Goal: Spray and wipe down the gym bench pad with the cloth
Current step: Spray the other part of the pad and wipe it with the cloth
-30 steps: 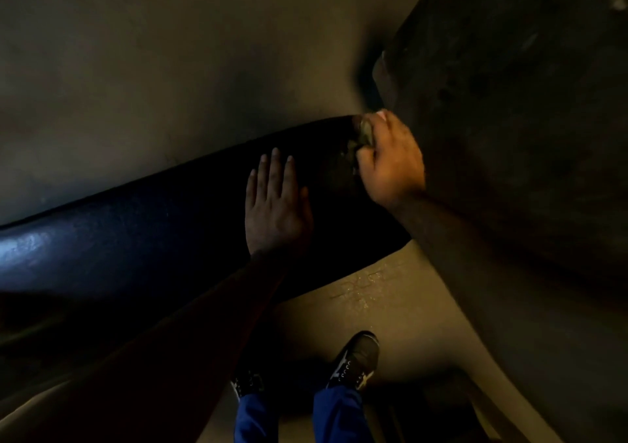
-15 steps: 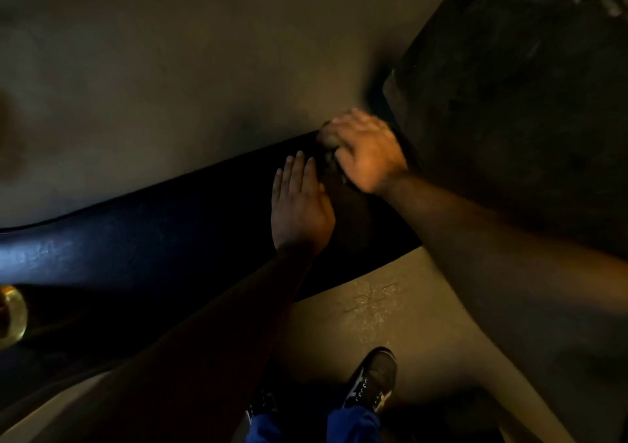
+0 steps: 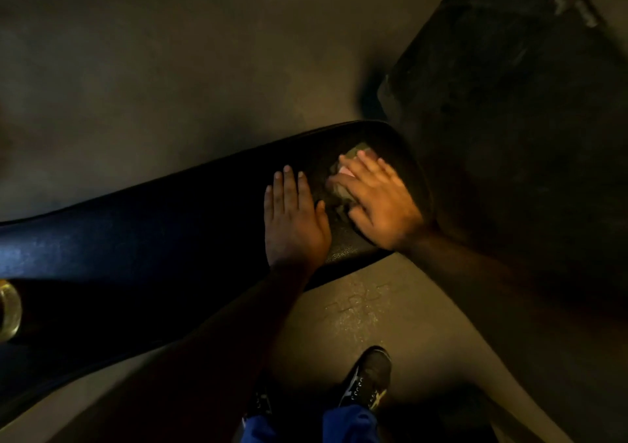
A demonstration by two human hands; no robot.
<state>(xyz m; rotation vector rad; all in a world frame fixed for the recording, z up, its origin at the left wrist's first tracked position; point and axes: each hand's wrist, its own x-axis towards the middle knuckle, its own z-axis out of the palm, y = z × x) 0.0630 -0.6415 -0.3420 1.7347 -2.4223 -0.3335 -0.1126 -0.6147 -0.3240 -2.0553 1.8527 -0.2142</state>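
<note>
Below, glossy dark padded bench pad (image 3: 142,235), left hand (image 3: 294,218) flat, grip wide, right hand (image 3: 380,201) flat on crumpled cloth (image 3: 343,184)

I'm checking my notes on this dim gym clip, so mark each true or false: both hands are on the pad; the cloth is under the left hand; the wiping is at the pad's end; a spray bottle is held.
1. Both hands are on the long dark padded bench pad. True.
2. The crumpled greenish cloth is under the left hand. False: the right hand presses it.
3. The wiping is at the pad's rounded end. True.
4. A spray bottle is held. False: neither hand holds one.
</note>
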